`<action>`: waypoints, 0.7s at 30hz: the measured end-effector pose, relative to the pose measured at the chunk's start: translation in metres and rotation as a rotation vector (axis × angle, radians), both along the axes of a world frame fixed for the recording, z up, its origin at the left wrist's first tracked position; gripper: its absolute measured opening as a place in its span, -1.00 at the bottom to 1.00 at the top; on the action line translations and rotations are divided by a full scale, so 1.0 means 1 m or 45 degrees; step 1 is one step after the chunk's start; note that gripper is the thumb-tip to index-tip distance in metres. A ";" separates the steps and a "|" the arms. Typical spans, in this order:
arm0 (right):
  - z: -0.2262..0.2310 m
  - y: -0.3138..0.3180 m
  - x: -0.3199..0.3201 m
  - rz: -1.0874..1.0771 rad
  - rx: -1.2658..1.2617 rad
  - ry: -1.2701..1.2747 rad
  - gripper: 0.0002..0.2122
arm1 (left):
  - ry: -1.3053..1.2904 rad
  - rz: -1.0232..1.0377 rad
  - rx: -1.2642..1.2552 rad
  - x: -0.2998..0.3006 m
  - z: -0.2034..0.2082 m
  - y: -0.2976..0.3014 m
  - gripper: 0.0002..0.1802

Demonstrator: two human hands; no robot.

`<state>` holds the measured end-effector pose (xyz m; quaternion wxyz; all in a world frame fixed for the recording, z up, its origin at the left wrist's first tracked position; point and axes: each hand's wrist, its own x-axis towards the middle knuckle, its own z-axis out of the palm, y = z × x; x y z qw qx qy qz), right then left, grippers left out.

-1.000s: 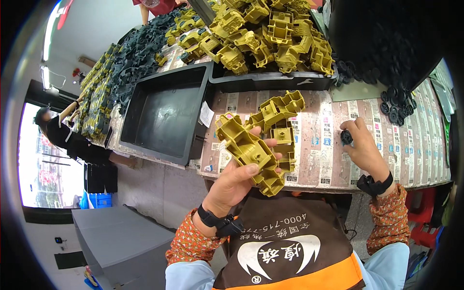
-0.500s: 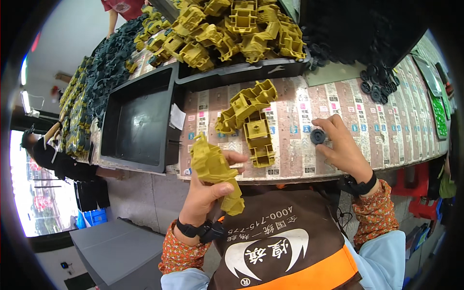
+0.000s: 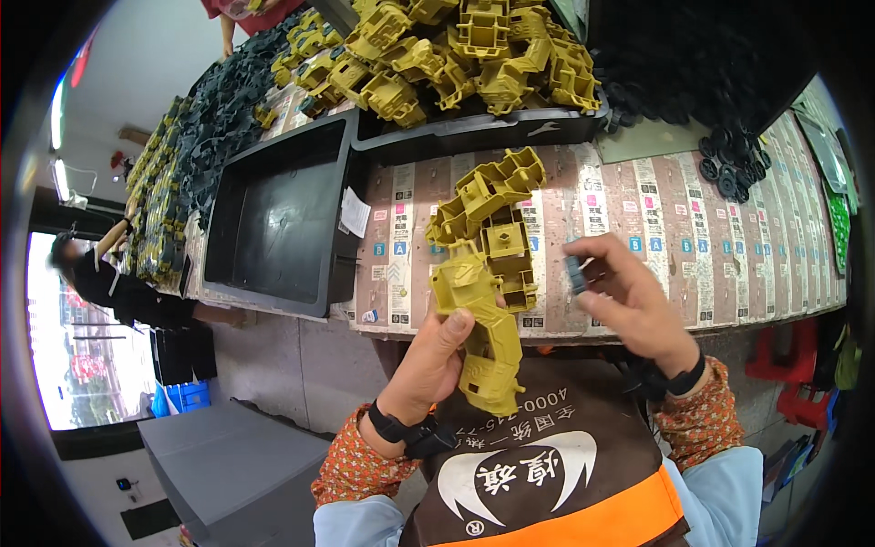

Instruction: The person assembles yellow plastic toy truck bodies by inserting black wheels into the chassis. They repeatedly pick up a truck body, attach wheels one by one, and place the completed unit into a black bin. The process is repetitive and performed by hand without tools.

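My left hand (image 3: 428,363) is closed around a yellow plastic toy vehicle body (image 3: 489,337), held tilted above the table's front edge and my apron. Its thumb presses on the near side; the other fingers are mostly hidden behind the body. To the right, my right hand (image 3: 645,314) pinches a small dark toy wheel (image 3: 574,273) between thumb and forefinger, edge-on and apart from the vehicle body. Just beyond my left hand, two more yellow vehicle bodies (image 3: 483,193) lie on the table, one partly covered by the body I hold.
A black tray (image 3: 273,223) stands at the left. Behind it, another black bin (image 3: 483,133) is heaped with yellow bodies. Loose dark wheels (image 3: 729,166) lie at the far right. Dark green parts (image 3: 219,114) cover the far left, where two other people are.
My left hand has brought the yellow vehicle body rightward and turned its side into view. My right hand has shifted slightly left and turned the wheel from face-on to edge-on.
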<state>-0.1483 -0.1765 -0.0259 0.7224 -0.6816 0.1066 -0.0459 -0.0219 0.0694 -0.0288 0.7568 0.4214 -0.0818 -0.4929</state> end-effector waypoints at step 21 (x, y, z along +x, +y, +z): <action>-0.010 0.058 -0.006 -0.034 -0.227 -0.125 -0.43 | -0.760 0.035 0.327 -0.030 -0.003 -0.020 -0.21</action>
